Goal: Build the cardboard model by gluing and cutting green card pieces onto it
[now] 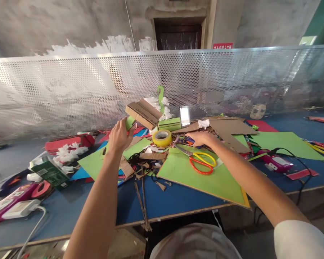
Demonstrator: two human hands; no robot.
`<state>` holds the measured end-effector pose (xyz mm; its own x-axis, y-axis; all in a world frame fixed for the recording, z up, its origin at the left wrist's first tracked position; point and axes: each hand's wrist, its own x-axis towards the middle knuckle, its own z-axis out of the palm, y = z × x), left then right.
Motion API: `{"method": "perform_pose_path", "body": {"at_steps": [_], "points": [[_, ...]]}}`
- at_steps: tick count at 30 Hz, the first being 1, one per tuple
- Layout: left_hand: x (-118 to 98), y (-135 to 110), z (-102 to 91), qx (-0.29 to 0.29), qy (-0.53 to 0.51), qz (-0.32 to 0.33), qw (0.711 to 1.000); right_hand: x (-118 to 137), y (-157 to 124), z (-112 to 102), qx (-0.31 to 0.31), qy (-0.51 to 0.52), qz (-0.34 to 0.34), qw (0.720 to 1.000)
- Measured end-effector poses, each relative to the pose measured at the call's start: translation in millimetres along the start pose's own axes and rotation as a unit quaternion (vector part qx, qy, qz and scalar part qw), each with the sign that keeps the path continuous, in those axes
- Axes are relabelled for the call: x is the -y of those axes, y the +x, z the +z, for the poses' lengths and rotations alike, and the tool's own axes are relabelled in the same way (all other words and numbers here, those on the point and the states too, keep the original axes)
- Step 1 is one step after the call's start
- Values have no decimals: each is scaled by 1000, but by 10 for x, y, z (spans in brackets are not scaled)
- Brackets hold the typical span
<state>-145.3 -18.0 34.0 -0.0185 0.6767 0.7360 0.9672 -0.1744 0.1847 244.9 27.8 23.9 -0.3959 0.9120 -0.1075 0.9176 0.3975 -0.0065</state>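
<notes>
My left hand [118,136] is closed on a folded cardboard piece [143,113] with a green paper strip [130,123] at its near end. It holds the piece raised and tilted above the clutter. My right hand [201,138] reaches low into the scrap pile, fingers stretched out and partly hidden, close to a small blue and orange item [190,140] that I cannot make out. Scissors [201,162] with a yellow and a red handle lie just below it on a green sheet [197,181]. Between both hands sits a yellow tape roll [162,138].
Cardboard sheets [226,129] lie right of the pile. A green box [50,172] and a power strip [13,201] are on the left, a purple device [277,162] with a black cable on the right. A perforated metal screen [97,86] stands behind the blue table [175,201].
</notes>
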Motion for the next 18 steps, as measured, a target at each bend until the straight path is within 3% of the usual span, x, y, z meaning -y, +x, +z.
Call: {"method": "perform_pose_path", "body": {"at_steps": [4, 9, 14, 18], "points": [[27, 15, -58, 2, 2, -14, 1000, -80, -74, -61, 49, 12, 46, 998], [53, 24, -97, -7, 9, -37, 999, -293, -87, -65, 44, 19, 96, 994], [40, 19, -73, 5, 2, -29, 1000, -331, -90, 55, 35, 22, 93, 995], [33, 13, -49, 6, 3, -20, 1000, -184, -122, -5, -4, -3, 54, 999]]}}
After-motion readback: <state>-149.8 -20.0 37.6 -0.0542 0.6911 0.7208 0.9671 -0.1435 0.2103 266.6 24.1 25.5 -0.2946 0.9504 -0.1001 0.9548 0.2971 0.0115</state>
